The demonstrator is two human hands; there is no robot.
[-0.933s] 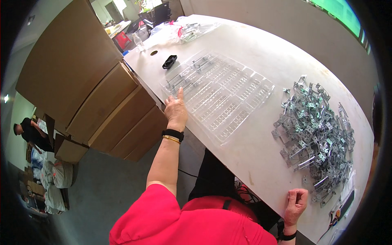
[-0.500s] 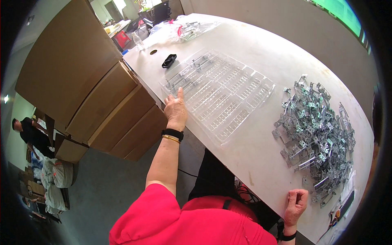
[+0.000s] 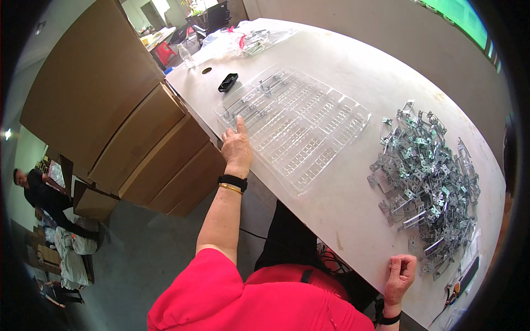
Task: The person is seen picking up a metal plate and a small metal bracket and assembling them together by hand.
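A clear plastic tray (image 3: pixel 309 118) with rows of moulded slots lies on the table. Several slim metal brackets (image 3: pixel 248 105) sit in its slots at the left end. My left hand (image 3: pixel 237 151) is at the tray's near left edge, index finger stretched onto the tray by the brackets and the other fingers bent; I see nothing held in it. At the table's front edge on the right, my right hand (image 3: pixel 399 280) rests with its fingers curled in, and nothing shows in them. Beyond it is a big heap of silvery metal brackets (image 3: pixel 428 187), the nearest thing to that hand.
A small black case (image 3: pixel 228 83) and a clear bottle (image 3: pixel 185 55) stand near the far left edge. Plastic bags (image 3: pixel 259 41) lie at the back. Pliers (image 3: pixel 455 289) lie right of my right hand. Cardboard boxes (image 3: pixel 127 127) are stacked left; a person (image 3: pixel 47 193) stands beyond them.
My left index finger has shifted slightly left over the tray. My right hand and the heap have not moved. The person in the background has changed posture.
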